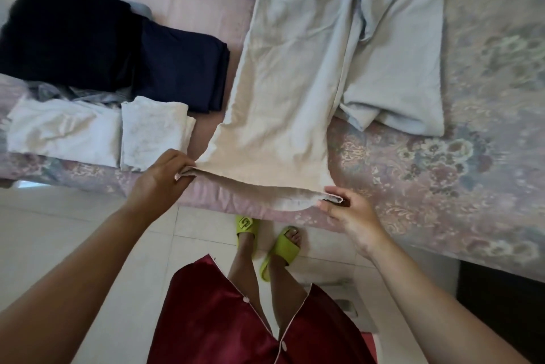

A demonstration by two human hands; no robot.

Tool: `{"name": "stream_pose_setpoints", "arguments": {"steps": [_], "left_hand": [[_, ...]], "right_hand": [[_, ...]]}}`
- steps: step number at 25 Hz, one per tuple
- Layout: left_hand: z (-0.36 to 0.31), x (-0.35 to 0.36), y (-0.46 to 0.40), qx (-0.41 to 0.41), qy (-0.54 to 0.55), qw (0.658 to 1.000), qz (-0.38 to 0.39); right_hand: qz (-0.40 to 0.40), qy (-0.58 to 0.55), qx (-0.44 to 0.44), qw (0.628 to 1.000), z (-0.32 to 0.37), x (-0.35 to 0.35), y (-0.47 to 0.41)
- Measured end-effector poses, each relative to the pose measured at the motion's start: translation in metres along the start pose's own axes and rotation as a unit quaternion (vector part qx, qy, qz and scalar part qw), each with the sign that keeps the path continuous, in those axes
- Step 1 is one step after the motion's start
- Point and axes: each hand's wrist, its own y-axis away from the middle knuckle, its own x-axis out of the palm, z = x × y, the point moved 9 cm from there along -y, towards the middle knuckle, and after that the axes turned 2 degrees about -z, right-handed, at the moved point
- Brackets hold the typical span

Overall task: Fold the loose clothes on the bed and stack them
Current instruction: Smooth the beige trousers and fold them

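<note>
A pair of pale trousers (298, 69) lies spread lengthways on the bed, one leg reaching the near edge, the other crumpled to the right. My left hand (165, 179) pinches the left corner of the near leg's hem. My right hand (351, 216) pinches the hem's right corner, and the hem is stretched between them just above the bed edge. To the left lie folded clothes: a black piece (65, 30), a navy piece (182, 66), and two white pieces (62, 130) (153, 130) side by side.
The bed has a pink floral cover (442, 172) running to the right. I stand on a white tiled floor (59, 222) at the bed's edge, wearing green slippers (280, 248) and a dark red garment.
</note>
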Motion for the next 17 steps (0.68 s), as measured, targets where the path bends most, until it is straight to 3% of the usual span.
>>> {"name": "stream_pose_setpoints", "arguments": {"steps": [4,8,10,13,17], "left_hand": [[-0.025,-0.014,-0.005,0.015,-0.008,1.000,0.007],[-0.056,-0.025,0.008,0.096,-0.044,0.994,0.003],[-0.061,-0.023,0.021,0.136,-0.095,0.986,0.027],[-0.060,-0.012,0.040,0.182,-0.158,0.968,0.068],[-0.053,0.001,0.029,0.197,-0.132,0.964,0.121]], "right_hand": [[-0.094,-0.010,-0.039,0.995,0.032,-0.025,0.007],[-0.165,-0.037,-0.047,0.984,0.033,-0.041,0.029],[-0.170,0.015,-0.071,0.983,0.026,-0.044,0.045],[-0.051,0.187,-0.090,0.977,0.005,-0.025,0.057],[0.109,0.328,-0.063,0.936,-0.015,-0.002,0.051]]}}
